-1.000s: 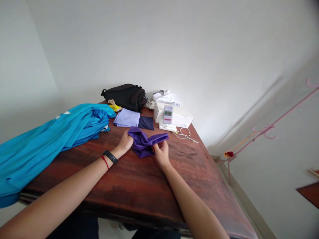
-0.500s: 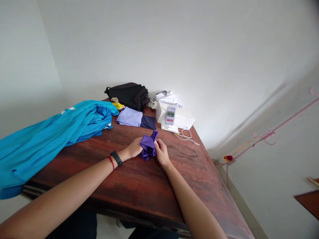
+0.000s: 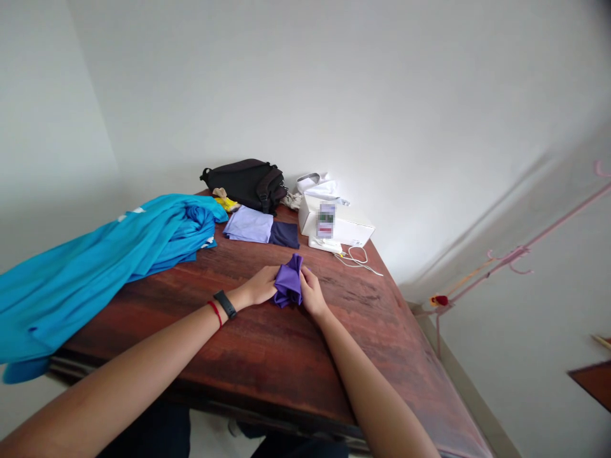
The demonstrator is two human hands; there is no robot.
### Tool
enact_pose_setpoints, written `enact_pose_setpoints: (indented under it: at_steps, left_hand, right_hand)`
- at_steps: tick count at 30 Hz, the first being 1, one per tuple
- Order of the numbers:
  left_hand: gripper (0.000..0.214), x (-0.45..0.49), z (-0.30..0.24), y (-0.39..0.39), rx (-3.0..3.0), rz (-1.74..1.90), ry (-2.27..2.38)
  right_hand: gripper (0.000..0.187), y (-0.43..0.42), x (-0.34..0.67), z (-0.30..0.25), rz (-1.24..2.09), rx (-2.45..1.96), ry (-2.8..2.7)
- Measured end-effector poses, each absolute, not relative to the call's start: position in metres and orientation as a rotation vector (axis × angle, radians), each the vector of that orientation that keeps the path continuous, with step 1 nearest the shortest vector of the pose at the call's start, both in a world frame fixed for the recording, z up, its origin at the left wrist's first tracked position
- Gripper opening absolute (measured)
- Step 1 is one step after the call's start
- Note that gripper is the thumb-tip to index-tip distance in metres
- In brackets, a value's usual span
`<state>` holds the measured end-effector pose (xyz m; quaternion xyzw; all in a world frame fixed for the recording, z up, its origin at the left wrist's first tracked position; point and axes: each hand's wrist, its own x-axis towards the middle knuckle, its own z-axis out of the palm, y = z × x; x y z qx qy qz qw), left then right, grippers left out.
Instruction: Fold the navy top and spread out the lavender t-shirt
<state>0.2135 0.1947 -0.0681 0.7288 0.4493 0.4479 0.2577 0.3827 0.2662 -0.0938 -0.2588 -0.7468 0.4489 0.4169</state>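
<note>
A bunched purple cloth (image 3: 288, 284) is held between both hands over the middle of the wooden table (image 3: 267, 356). My left hand (image 3: 261, 284) is closed on its left side, the fingertips hidden behind the folds; a dark band and a red string circle that wrist. On the right edge, my right hand (image 3: 312, 291) grips the same cloth, with the thumb toward the fabric. Beyond the hands lie a folded lavender cloth (image 3: 248, 224) and, touching its right side, a folded dark navy cloth (image 3: 285, 235).
A large turquoise cloth (image 3: 119, 254) drapes over the table's left side and edge. At the back are a black backpack (image 3: 243, 181), a yellow item (image 3: 226, 203) and a white box (image 3: 351, 226) with a blurred-out device and white cable (image 3: 360, 261). A pink rack (image 3: 515, 254) stands at right.
The purple cloth has been gathered into a narrower bundle, its upper point lower. My left hand has shifted slightly right, and both hands still hold the cloth.
</note>
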Motion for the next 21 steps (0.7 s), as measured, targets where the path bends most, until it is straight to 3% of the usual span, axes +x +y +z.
enact_pose_setpoints:
  at_steps: [21]
  left_hand:
    - [0.028,0.214,-0.0656,0.1952,1.998,1.165,1.189]
  right_hand:
    - [0.042,0.2689,0.3839,-0.0971,1.192,-0.623,-1.859]
